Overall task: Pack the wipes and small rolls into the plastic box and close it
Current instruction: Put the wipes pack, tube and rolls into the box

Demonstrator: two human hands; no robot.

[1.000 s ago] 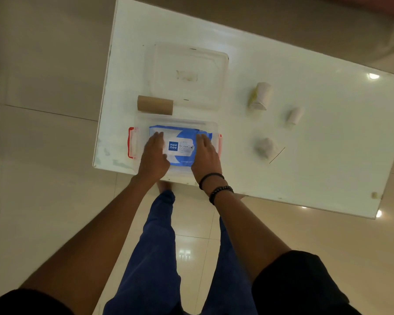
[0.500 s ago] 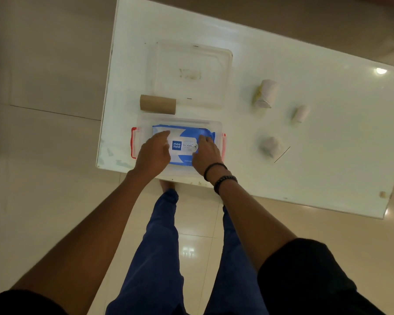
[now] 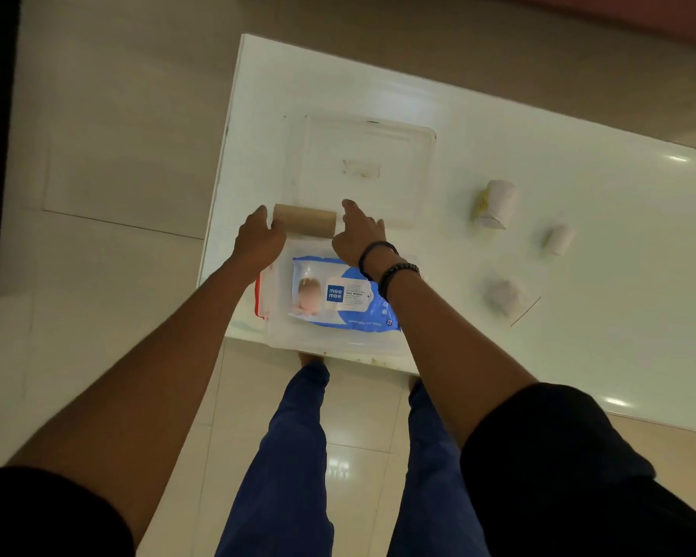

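Already packed: blue wet-wipes pack point(image 3: 344, 293) lies flat in the clear plastic box w/ red latches point(image 3: 274, 315) at table's near edge. Just past box, both hands flank the brown cardboard tube point(image 3: 304, 221); left hand point(image 3: 258, 239) touches its end, right hand point(image 3: 358, 235) part-open beside the other, nothing gripped yet. Three small white rolls point(image 3: 495, 205) sit well right of box, clear lid point(image 3: 364, 170) beyond it, still off. Half a sec ago hands pressed on wipes.

1. Both bare arms reach forward, nearly straight.
2. Left hand point(image 3: 258, 239) is curled, its fingertips pointing away from the body.
3. Right hand point(image 3: 358, 235), bracelets at the wrist, has its forefinger extended.
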